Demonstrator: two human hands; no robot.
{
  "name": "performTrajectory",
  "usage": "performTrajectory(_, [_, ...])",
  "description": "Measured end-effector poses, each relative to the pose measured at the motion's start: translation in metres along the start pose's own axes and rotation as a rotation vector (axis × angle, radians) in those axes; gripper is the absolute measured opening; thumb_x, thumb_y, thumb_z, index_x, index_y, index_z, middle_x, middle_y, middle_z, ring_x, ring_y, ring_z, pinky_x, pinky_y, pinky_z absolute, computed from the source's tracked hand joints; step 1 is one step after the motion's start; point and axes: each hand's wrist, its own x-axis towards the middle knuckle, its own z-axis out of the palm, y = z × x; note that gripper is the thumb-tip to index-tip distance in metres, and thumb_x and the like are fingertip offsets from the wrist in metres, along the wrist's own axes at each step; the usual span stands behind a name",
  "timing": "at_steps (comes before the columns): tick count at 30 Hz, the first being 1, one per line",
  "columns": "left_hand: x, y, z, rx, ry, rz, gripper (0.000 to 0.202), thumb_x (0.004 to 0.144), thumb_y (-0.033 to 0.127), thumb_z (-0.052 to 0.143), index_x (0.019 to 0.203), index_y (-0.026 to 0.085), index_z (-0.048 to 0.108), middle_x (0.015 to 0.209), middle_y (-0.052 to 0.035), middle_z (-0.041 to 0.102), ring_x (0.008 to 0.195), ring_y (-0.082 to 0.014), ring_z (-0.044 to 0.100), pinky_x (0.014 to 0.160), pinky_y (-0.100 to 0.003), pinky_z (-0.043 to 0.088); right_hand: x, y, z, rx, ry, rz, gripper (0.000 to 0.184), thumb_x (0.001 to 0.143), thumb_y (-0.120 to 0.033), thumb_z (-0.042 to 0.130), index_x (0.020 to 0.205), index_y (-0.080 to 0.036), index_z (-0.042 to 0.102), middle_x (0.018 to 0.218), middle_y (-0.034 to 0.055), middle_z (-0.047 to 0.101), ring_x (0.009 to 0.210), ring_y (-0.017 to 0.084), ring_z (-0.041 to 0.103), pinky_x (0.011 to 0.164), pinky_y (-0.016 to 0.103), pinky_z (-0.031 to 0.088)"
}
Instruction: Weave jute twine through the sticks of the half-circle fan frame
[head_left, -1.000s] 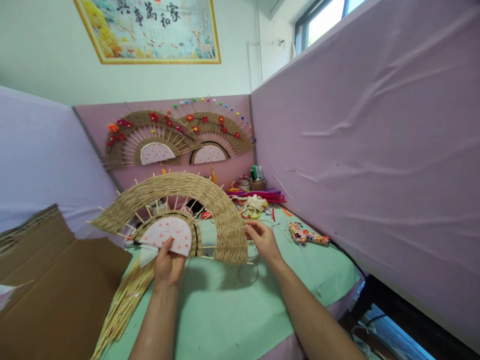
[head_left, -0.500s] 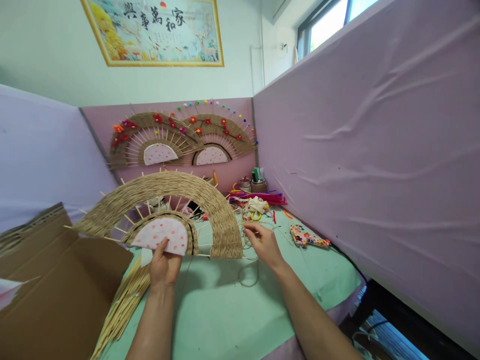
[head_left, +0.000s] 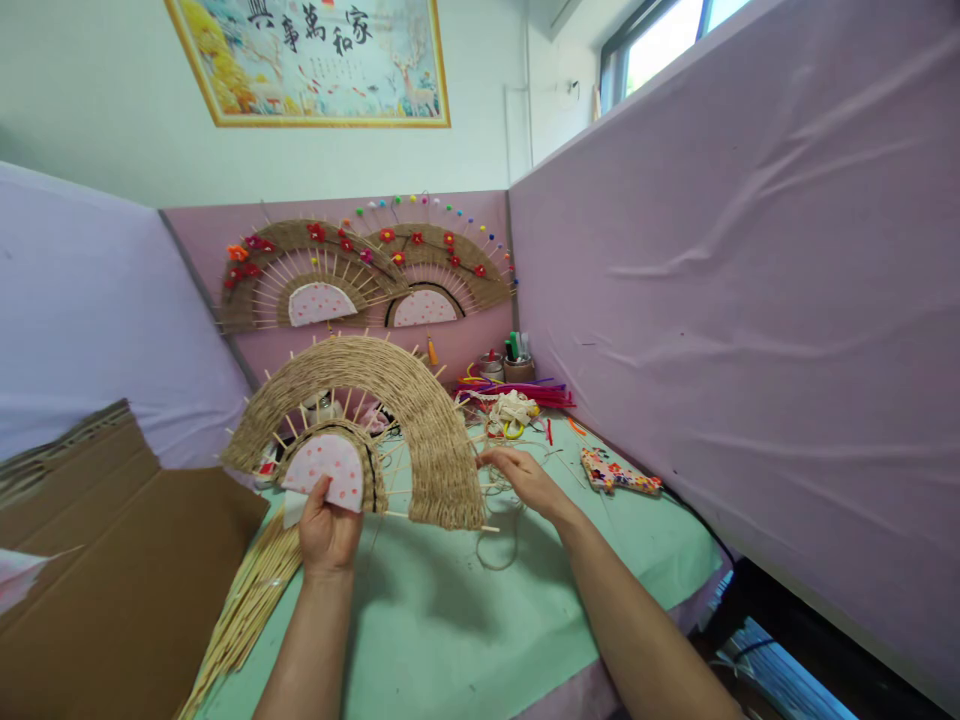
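Note:
A woven half-round fan (head_left: 442,460) of tan twine on thin wooden sticks is held up over the table. Its centre carries a white half-disc (head_left: 330,468) with pink dots. My left hand (head_left: 330,530) grips the fan at this half-disc, thumb in front and the other fingers behind. At the right edge of the weave, my right hand (head_left: 521,480) has its fingers drawn together on the twine; the fingertips are partly hidden. A loose loop of twine (head_left: 499,565) hangs or lies below that hand.
Two finished fans with red flowers (head_left: 322,240) hang on the pink back panel. To the left are a cardboard box (head_left: 142,560) and a bundle of straw-coloured sticks (head_left: 247,610). Pipe cleaners (head_left: 525,392), pen pots (head_left: 517,368) and a floral-patterned piece (head_left: 619,472) sit at the back right.
The fan has turned, its left end swinging inward to the right and its right end dipping slightly. My right hand has moved a little left, against the fan's edge.

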Motion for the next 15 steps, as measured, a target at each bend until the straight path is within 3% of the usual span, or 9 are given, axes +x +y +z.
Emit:
performTrajectory(3, [0.008,0.003,-0.013,-0.004,-0.052,-0.034,0.043,0.088,0.016,0.033,0.128,0.018,0.047,0.099,-0.004,0.071,0.097,-0.0108,0.063,0.097,-0.026,0.039,0.014,0.01,-0.003,-0.211,-0.138,-0.025,0.021,0.082,-0.033,0.052,0.083,-0.019,0.068,0.083,0.0025,0.068,0.08,0.016,0.061,0.074,0.026,0.045])
performTrajectory(7, [0.018,0.006,-0.031,-0.018,-0.187,-0.077,0.048,0.086,0.019,0.036,0.134,0.022,0.04,0.104,-0.0038,0.069,0.102,-0.0122,0.061,0.095,-0.028,0.041,0.054,0.029,-0.01,-0.594,-0.067,0.1,0.016,0.078,-0.024,0.057,0.065,-0.018,0.065,0.067,0.0024,0.066,0.066,0.015,0.058,0.064,0.023,0.041])
performTrajectory(11, [0.017,0.008,-0.035,-0.029,-0.255,-0.099,0.049,0.084,0.02,0.038,0.133,0.024,0.04,0.109,-0.0043,0.067,0.106,-0.0138,0.058,0.094,-0.029,0.042,0.117,0.033,-0.025,-0.642,0.001,0.225,0.031,0.077,-0.028,0.061,0.048,-0.017,0.057,0.05,0.0052,0.058,0.056,0.017,0.056,0.06,0.026,0.04])
performTrajectory(13, [0.012,0.009,-0.032,-0.029,-0.255,-0.092,0.047,0.085,0.022,0.038,0.132,0.025,0.042,0.108,-0.0037,0.068,0.105,-0.0142,0.059,0.094,-0.03,0.043,0.151,0.023,-0.036,-0.637,0.04,0.254,0.034,0.076,-0.033,0.063,0.048,-0.016,0.056,0.048,0.0059,0.056,0.057,0.017,0.056,0.061,0.027,0.04])
performTrajectory(15, [0.009,0.011,-0.027,-0.032,-0.222,-0.081,0.044,0.086,0.024,0.037,0.129,0.024,0.046,0.105,-0.0035,0.069,0.102,-0.0142,0.06,0.092,-0.03,0.044,0.182,0.005,-0.05,-0.613,0.084,0.264,0.041,0.082,-0.044,0.054,0.056,-0.013,0.06,0.052,0.0076,0.058,0.059,0.017,0.057,0.063,0.028,0.041])
